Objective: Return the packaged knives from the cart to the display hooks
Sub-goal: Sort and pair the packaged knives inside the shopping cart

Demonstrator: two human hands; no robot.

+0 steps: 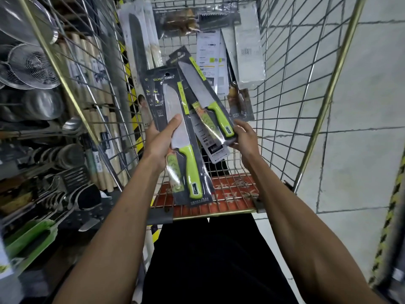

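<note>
Two packaged knives with green handles on dark cards are held over the wire cart (291, 88). My left hand (161, 142) grips the nearer packaged knife (175, 119) around its middle, thumb across the blade. My right hand (245, 137) holds the lower end of the second packaged knife (202, 88), which tilts up to the left and overlaps the first. Several more packaged knives (140, 42) and white-backed packs (248, 49) lie in the far end of the cart.
To the left stands a shelf of kitchenware: wire strainers (30, 66), wooden rolling pins (105, 119), ladles and spatulas (65, 194), a green tray (30, 240). The cart's red seat flap (230, 194) is near me. Tiled floor (361, 150) lies to the right.
</note>
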